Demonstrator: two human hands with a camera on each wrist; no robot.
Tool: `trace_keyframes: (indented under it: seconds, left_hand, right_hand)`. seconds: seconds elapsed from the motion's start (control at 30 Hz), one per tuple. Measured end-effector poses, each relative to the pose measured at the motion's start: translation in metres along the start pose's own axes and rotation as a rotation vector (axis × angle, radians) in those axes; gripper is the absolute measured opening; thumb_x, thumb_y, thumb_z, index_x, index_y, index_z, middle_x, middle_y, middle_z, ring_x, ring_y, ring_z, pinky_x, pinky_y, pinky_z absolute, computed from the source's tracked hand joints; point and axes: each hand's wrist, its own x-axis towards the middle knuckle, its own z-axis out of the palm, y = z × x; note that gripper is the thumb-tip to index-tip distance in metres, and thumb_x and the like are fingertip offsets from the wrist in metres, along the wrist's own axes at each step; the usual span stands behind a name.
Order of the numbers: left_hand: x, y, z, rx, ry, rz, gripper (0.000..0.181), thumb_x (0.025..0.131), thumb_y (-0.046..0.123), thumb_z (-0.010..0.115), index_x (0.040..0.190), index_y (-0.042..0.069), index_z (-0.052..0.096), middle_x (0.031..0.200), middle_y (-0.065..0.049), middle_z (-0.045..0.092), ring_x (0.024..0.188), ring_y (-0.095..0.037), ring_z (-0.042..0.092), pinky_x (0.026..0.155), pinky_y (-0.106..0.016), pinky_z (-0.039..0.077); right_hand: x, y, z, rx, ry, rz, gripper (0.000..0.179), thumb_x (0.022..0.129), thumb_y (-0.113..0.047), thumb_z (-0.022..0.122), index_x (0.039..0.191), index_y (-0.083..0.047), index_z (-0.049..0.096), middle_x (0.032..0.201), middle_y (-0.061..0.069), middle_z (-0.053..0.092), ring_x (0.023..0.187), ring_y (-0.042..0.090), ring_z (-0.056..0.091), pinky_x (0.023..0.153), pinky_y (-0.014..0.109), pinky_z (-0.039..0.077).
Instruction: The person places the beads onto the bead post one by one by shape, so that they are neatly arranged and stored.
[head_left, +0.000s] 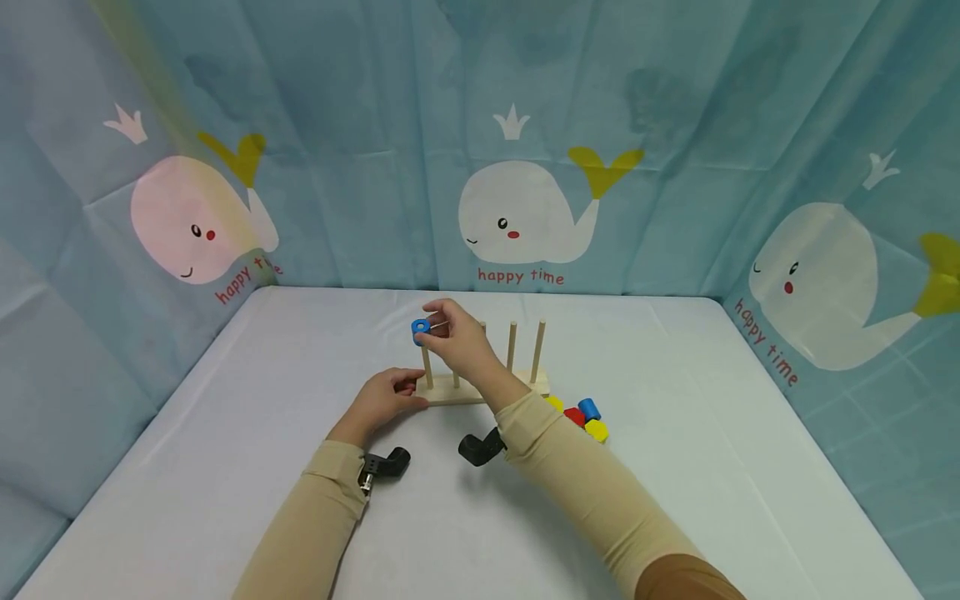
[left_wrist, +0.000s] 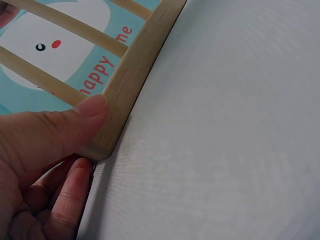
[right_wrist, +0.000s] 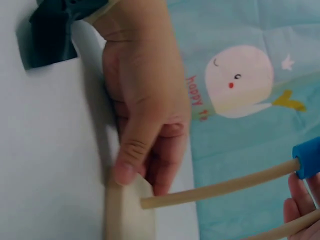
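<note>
My right hand (head_left: 463, 343) pinches a blue cylindrical bead (head_left: 417, 335) with a hole through it, at the top of the leftmost peg (head_left: 427, 367). In the right wrist view the peg's tip meets the hole of the blue bead (right_wrist: 309, 156). The peg stands on a wooden base (head_left: 450, 397) with a row of several upright pegs. My left hand (head_left: 377, 404) grips the base's left end, its thumb (left_wrist: 92, 106) on top at the corner and its fingers curled beside the end. My right forearm hides part of the base.
Right of the base lie loose beads: a blue cylinder (head_left: 589, 409), a red bead (head_left: 574, 416) and yellow ones (head_left: 597, 431). Black camera mounts (head_left: 390, 463) stick out from both wrists over the white table (head_left: 675, 375). A whale-print curtain (head_left: 375, 208) surrounds the table's back and sides.
</note>
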Motion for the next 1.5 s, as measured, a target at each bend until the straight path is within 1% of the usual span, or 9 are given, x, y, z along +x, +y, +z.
trace_keyframes:
  seconds: [0.2,0.3,0.43,0.53,0.73,0.87,1.07,1.3,1.5]
  left_hand:
    - [0.0,0.0,0.002,0.021,0.003,0.006,0.058,0.07,0.029,0.079,0.121,0.012,0.06,0.113,-0.006,0.059,0.098,-0.018,0.055,0.087,-0.036,0.045]
    - [0.0,0.002,0.002,0.028,-0.002,0.01,0.057,0.071,0.029,0.079,0.122,0.012,0.06,0.115,-0.006,0.058,0.098,-0.018,0.054,0.087,-0.036,0.045]
    - [0.0,0.003,0.001,0.026,-0.001,0.021,0.055,0.071,0.027,0.078,0.121,0.012,0.06,0.116,-0.006,0.059,0.098,-0.017,0.055,0.087,-0.035,0.045]
    - [0.0,0.004,0.0,0.019,-0.002,0.021,0.055,0.071,0.028,0.078,0.12,0.011,0.061,0.115,-0.007,0.059,0.098,-0.018,0.055,0.088,-0.035,0.045]
    - [0.0,0.004,0.001,-0.008,-0.008,0.017,0.056,0.072,0.028,0.078,0.121,0.009,0.06,0.117,-0.008,0.058,0.101,-0.019,0.055,0.089,-0.035,0.045]
    - [-0.001,0.001,0.002,-0.041,-0.011,0.005,0.056,0.072,0.026,0.078,0.122,0.008,0.059,0.12,-0.01,0.056,0.104,-0.02,0.055,0.089,-0.034,0.045]
    - [-0.001,0.0,0.002,-0.048,-0.005,0.008,0.056,0.071,0.026,0.078,0.121,0.009,0.06,0.122,-0.01,0.056,0.105,-0.02,0.055,0.09,-0.033,0.045]
    - [-0.001,0.001,0.0,-0.049,-0.003,-0.001,0.056,0.071,0.027,0.079,0.121,0.01,0.06,0.12,-0.009,0.057,0.104,-0.019,0.055,0.09,-0.033,0.045]
    - [0.0,0.0,0.0,-0.033,-0.009,0.006,0.056,0.072,0.029,0.078,0.122,0.013,0.06,0.121,-0.009,0.056,0.104,-0.019,0.054,0.09,-0.034,0.044]
  right_hand:
    - [-0.005,0.014,0.008,0.095,0.06,0.077,0.052,0.082,-0.016,0.069,0.127,-0.012,0.042,0.101,0.003,0.06,0.089,0.014,0.059,0.078,0.025,0.049]
    - [-0.007,0.022,0.012,0.085,0.071,0.109,0.048,0.081,-0.016,0.07,0.122,-0.008,0.046,0.101,0.004,0.061,0.09,0.014,0.059,0.078,0.025,0.049]
    - [-0.009,0.034,0.017,0.066,0.072,0.128,0.033,0.081,-0.014,0.07,0.108,-0.005,0.054,0.098,0.006,0.062,0.088,0.015,0.06,0.076,0.024,0.049]
    - [-0.01,0.045,0.021,0.075,0.074,0.145,0.026,0.08,-0.012,0.071,0.099,-0.006,0.056,0.093,0.006,0.063,0.085,0.014,0.06,0.073,0.023,0.049]
    - [-0.014,0.065,0.03,0.087,0.078,0.179,0.025,0.079,-0.011,0.072,0.097,-0.006,0.056,0.091,0.005,0.064,0.084,0.015,0.061,0.071,0.025,0.05]
    - [-0.017,0.076,0.036,0.079,0.073,0.192,0.027,0.078,-0.01,0.072,0.097,-0.006,0.054,0.09,0.004,0.064,0.083,0.013,0.061,0.071,0.023,0.05]
    - [-0.019,0.077,0.041,0.07,0.095,0.187,0.029,0.077,-0.007,0.073,0.097,-0.005,0.052,0.089,0.005,0.065,0.083,0.013,0.063,0.07,0.023,0.051]
    - [-0.02,0.074,0.041,0.023,0.111,0.191,0.031,0.076,-0.006,0.073,0.098,-0.005,0.052,0.092,0.005,0.062,0.086,0.015,0.062,0.071,0.023,0.05]
    - [-0.021,0.071,0.038,0.024,0.091,0.208,0.032,0.079,-0.007,0.071,0.103,-0.003,0.052,0.097,0.007,0.061,0.091,0.017,0.06,0.073,0.025,0.05]
